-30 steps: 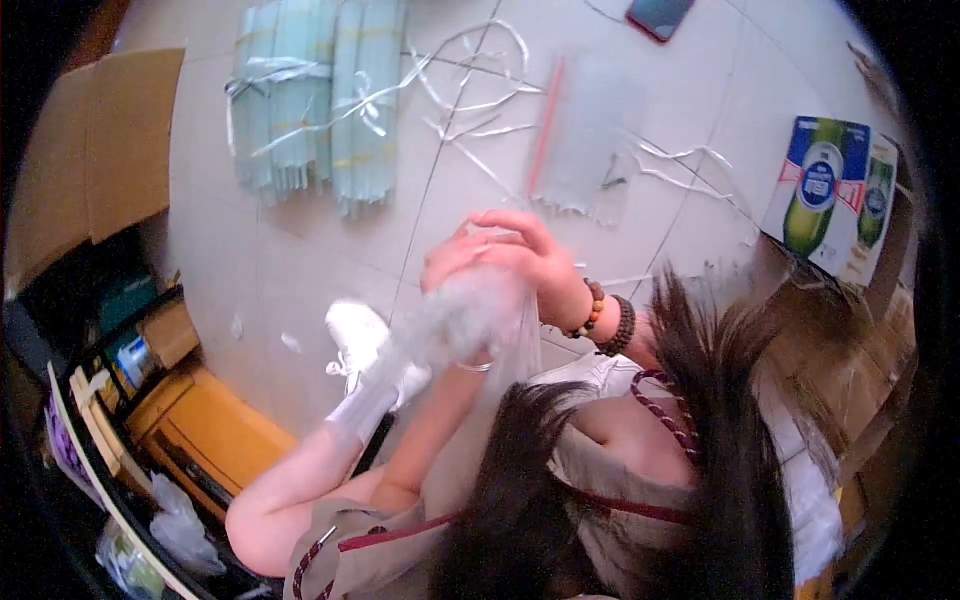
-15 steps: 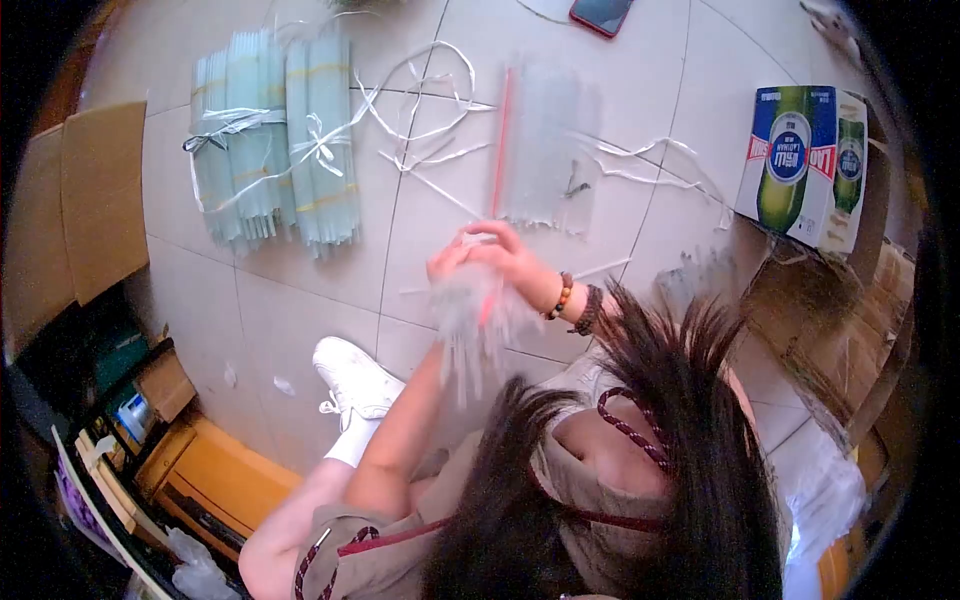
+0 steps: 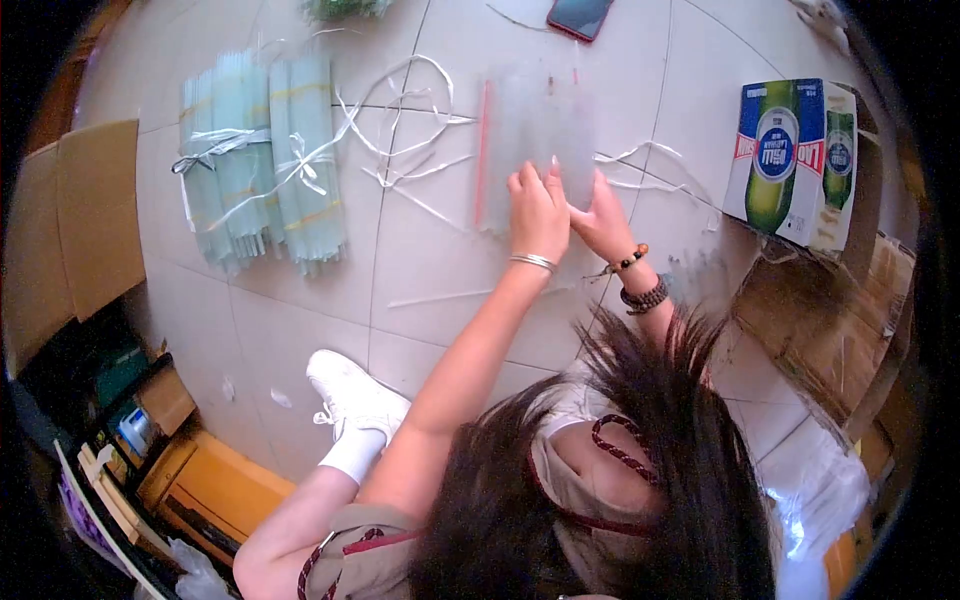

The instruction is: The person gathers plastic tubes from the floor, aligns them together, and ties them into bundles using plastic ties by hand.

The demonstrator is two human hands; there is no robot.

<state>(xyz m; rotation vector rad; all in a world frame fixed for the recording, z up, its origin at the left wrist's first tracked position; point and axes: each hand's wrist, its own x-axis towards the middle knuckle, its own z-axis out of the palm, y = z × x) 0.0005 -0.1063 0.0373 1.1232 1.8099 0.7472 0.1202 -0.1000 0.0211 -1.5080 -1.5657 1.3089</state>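
A blurred bundle of clear plastic tubes (image 3: pixel 545 110) is between my two hands, over more such tubes on the tiled floor. My left hand (image 3: pixel 540 212), with a silver bangle at the wrist, curls its fingers on the near end of the bundle. My right hand (image 3: pixel 603 218), wearing beaded bracelets, grips its right side with the thumb pointing inward. One red tube (image 3: pixel 484 155) lies along the left edge of the pile. White plastic ribbon (image 3: pixel 640 185) runs out on the right, and another ribbon (image 3: pixel 448 120) lies looped on the left.
Tied bundles of pale green tubes (image 3: pixel 230 160) lie at the left. A phone (image 3: pixel 580 15) rests at the top. A beer carton (image 3: pixel 785 165) stands at the right, above brown cardboard (image 3: pixel 830 320). A white shoe (image 3: pixel 350 395) is on the floor below.
Both hands have moved up and forward from near my body, carrying the loose bunch of tubes onto the pile. The bunch is now upright in line with the pile.
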